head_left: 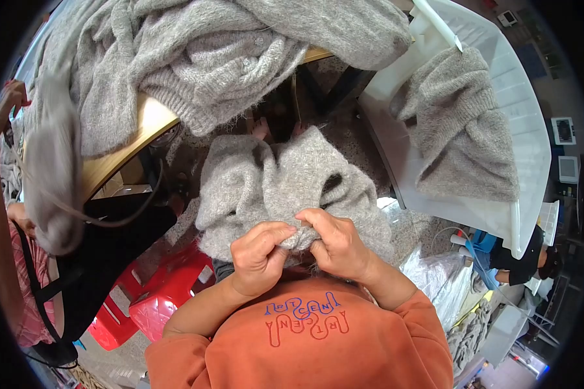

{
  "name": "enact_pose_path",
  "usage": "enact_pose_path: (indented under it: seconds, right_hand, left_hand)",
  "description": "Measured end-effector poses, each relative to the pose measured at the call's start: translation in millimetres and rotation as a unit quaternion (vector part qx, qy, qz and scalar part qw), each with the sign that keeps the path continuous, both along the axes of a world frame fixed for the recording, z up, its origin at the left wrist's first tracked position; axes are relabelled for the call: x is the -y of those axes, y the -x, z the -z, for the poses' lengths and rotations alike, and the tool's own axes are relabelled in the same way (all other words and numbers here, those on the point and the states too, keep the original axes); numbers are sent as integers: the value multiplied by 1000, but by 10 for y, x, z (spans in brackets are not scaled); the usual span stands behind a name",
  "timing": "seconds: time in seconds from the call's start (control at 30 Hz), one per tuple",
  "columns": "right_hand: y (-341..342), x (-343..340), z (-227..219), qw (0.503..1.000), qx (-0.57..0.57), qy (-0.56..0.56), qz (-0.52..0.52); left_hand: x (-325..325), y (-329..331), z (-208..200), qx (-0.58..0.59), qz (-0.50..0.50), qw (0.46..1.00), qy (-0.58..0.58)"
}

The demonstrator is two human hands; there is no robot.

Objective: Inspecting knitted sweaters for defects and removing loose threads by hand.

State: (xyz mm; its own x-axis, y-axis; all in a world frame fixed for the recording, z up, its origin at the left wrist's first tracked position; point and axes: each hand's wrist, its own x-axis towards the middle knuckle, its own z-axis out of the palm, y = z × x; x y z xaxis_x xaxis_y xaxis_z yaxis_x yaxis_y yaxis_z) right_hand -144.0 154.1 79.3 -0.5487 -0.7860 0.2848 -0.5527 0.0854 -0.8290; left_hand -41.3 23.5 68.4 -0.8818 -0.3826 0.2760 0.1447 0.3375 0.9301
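Note:
A fuzzy grey knitted sweater (292,175) lies bunched across my lap. My left hand (259,254) pinches its near edge between thumb and fingers. Close beside it, my right hand (336,245) grips the same edge, thumb on top. Between the two hands a short rolled bit of the knit shows; the fingertips beneath it are hidden. Small dark gaps open among the folds right of the middle.
Grey knitwear (220,71) heaps over a wooden table (126,152) ahead. A white plastic bin (529,129) at right has another grey knit piece (470,129) on it. Red stools (169,292) stand at left, near a co-worker's hand (13,97) and blurred grey knit.

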Motion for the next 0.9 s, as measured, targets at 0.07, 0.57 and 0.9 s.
enact_pose_path:
  seconds: [0.07,0.57,0.9]
  right_hand:
    - [-1,-19,21,999,-4,-35,-26]
    - [-87,-22,51,996,-67,54,14]
    - [16,26,88,986,-165,25,28]
  left_hand:
    - [-3,-1,-12,-19,-13,998,50]
    - [-41,53,-7,-118,-40,975,183]
    - [-16,117,29,-107,-39,972,208]
